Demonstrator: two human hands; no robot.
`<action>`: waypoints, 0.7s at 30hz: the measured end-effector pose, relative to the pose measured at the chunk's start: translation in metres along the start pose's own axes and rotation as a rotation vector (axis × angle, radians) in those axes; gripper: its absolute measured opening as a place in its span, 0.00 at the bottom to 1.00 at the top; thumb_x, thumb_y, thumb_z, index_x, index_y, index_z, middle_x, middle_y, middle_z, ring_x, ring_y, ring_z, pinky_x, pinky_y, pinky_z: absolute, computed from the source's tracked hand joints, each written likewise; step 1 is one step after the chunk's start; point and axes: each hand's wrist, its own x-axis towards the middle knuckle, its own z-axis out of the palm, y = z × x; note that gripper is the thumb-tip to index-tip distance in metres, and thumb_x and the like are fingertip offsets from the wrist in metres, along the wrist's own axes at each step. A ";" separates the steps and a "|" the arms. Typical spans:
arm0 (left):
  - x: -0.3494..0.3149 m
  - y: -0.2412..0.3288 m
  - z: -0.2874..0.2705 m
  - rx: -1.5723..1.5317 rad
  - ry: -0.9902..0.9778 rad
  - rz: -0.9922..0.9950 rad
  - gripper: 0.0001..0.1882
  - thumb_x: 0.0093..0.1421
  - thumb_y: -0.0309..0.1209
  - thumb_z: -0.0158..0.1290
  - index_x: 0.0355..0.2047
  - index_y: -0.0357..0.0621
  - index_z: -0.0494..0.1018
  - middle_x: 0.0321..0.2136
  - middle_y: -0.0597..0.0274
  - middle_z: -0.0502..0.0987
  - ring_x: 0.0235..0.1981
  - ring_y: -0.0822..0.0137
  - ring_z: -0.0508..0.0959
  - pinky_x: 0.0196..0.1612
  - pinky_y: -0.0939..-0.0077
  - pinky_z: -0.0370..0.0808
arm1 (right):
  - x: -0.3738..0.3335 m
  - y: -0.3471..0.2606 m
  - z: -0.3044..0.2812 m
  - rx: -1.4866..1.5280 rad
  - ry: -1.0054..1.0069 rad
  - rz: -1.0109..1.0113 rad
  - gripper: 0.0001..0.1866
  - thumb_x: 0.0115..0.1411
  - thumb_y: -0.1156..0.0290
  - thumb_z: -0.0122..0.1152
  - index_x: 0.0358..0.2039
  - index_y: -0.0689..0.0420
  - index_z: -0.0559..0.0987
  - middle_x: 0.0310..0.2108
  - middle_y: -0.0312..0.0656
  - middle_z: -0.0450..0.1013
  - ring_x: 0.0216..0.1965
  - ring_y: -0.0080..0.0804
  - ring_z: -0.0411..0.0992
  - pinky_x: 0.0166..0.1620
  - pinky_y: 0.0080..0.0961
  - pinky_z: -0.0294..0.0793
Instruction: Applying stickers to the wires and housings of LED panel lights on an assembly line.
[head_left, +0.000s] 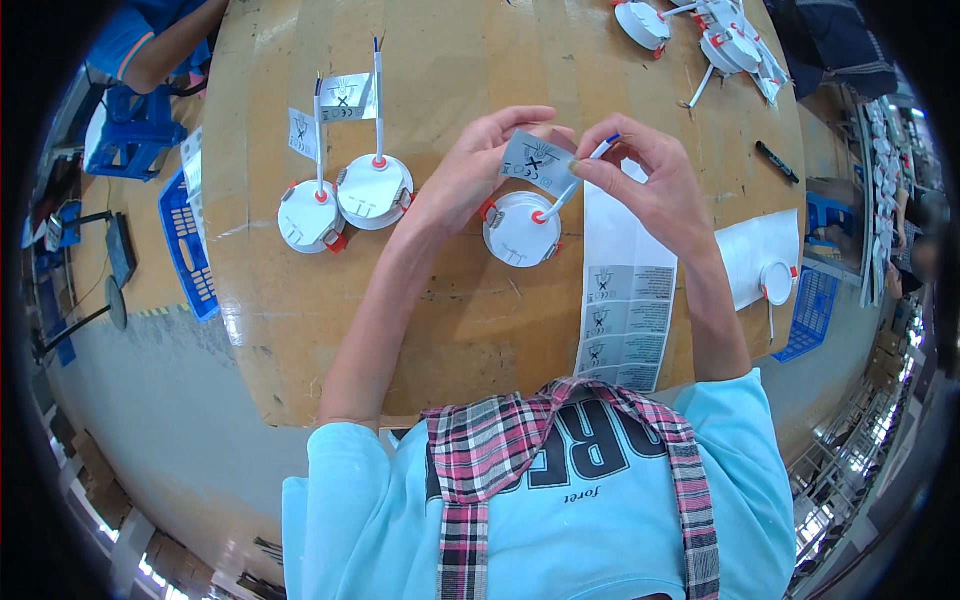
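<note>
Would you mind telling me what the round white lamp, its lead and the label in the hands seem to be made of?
The round white lamp looks like matte moulded plastic, with orange clips at its edge. Its white lead seems plastic-sheathed wire, smooth and stiffly bent. The grey label, held by the left hand near the right hand, looks like thin printed paper or film; which is unclear.

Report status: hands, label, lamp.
Left hand pinching grey label. Right hand gripping white cable of round lamp. Label sheet beside; nothing blocking.
</note>
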 end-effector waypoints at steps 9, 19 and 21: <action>0.008 -0.005 -0.009 -0.057 -0.194 -0.118 0.14 0.58 0.30 0.56 0.44 0.39 0.73 0.38 0.61 0.77 0.36 0.73 0.78 0.41 0.77 0.76 | -0.002 0.004 -0.001 0.025 0.021 -0.053 0.06 0.55 0.74 0.65 0.30 0.60 0.76 0.27 0.33 0.74 0.26 0.20 0.66 0.33 0.18 0.68; 0.010 -0.010 -0.011 -0.016 -0.029 -0.047 0.12 0.62 0.26 0.52 0.44 0.34 0.73 0.39 0.56 0.79 0.38 0.67 0.81 0.43 0.69 0.81 | -0.001 0.016 -0.005 0.004 0.080 0.011 0.06 0.55 0.72 0.64 0.32 0.60 0.77 0.26 0.32 0.73 0.28 0.19 0.68 0.34 0.18 0.67; 0.009 -0.012 -0.012 -0.027 0.000 -0.012 0.12 0.64 0.29 0.50 0.45 0.34 0.73 0.39 0.56 0.79 0.38 0.68 0.81 0.42 0.70 0.82 | 0.000 0.017 -0.004 0.002 0.080 0.018 0.07 0.55 0.71 0.64 0.32 0.60 0.77 0.26 0.33 0.73 0.28 0.19 0.68 0.34 0.17 0.68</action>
